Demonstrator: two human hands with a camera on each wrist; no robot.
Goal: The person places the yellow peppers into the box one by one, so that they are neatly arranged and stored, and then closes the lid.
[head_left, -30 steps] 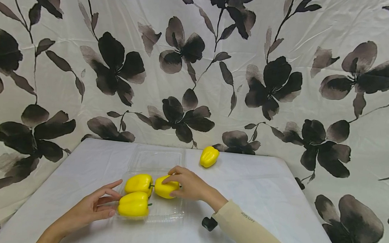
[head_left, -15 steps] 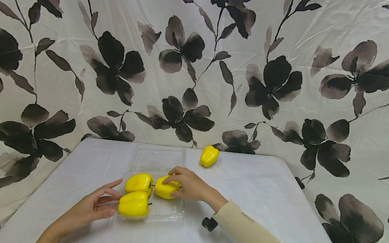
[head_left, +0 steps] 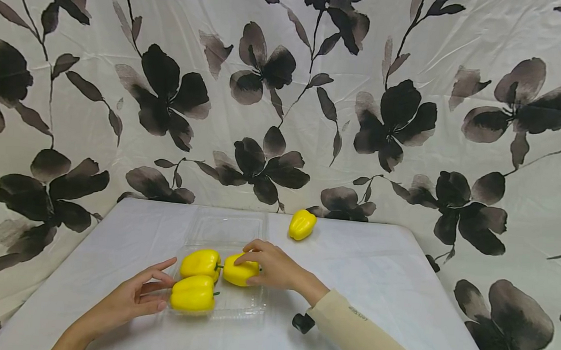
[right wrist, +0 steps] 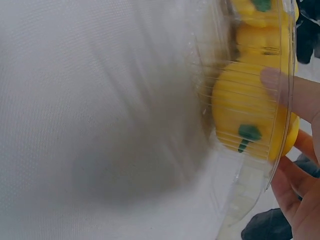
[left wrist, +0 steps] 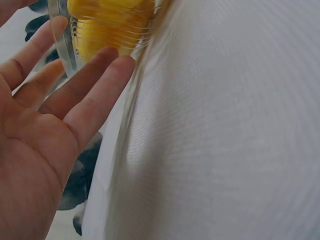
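Observation:
Two yellow bell peppers lie in the left half of a clear plastic clamshell box (head_left: 241, 304), the back one (head_left: 199, 263) behind the front one (head_left: 192, 294). My right hand (head_left: 281, 269) holds a third yellow bell pepper (head_left: 234, 273) inside the box on the right, thumb in front and fingers over the top. In the right wrist view its green stem (right wrist: 249, 132) shows through the ribbed clear wall. At the box's left side, my left hand (head_left: 134, 296) has its fingers loosely extended. Those fingertips (left wrist: 125, 62) lie against or very near the box wall.
Another yellow bell pepper (head_left: 302, 225) sits at the table's back edge, right of the box. The transparent lid (head_left: 229, 231) lies folded back behind the box. A small black object (head_left: 302, 322) is by the right sleeve. A floral cloth (head_left: 274, 116) hangs behind the white table (head_left: 375, 288).

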